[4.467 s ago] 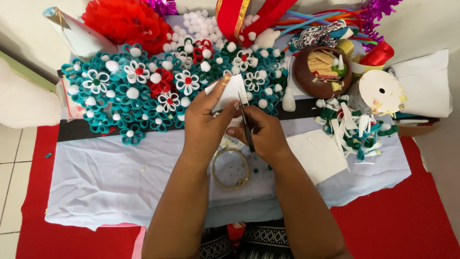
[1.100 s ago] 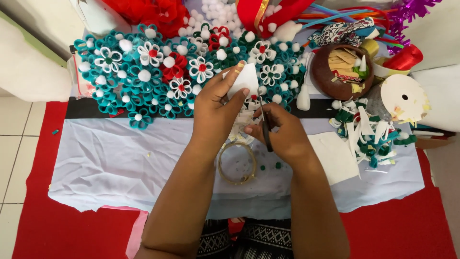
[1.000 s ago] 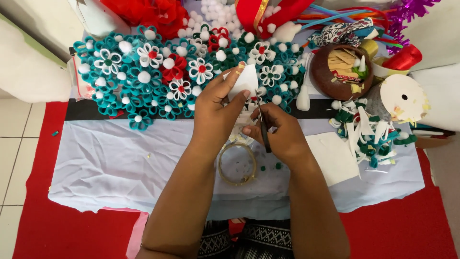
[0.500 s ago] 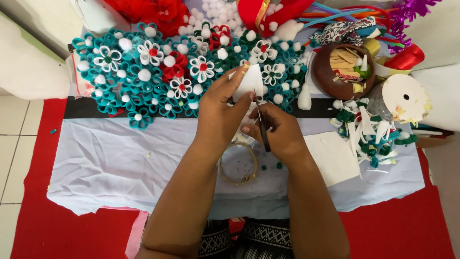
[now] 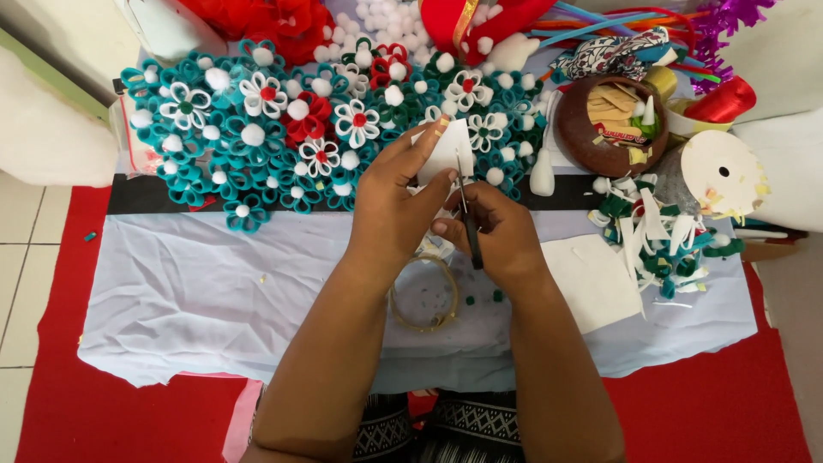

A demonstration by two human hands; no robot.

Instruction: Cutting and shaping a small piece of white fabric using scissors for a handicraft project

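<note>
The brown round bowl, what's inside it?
The brown round bowl holds tan flat sticks, a small white cone and a dark wrapper. Anything beneath them is covered.

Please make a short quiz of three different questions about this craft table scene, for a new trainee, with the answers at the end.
1. True or false: the left hand pinches a white piece of felt.
2. Which tool is in the right hand? A) glue gun B) dark scissors C) ruler
3. Fill in: the round brown bowl stands to the ______ of the hands.

Key
1. True.
2. B; the blades meet the felt's lower edge.
3. Right, beside the teal, white and red flower mat, which lies at the far edge of the white cloth.
</note>
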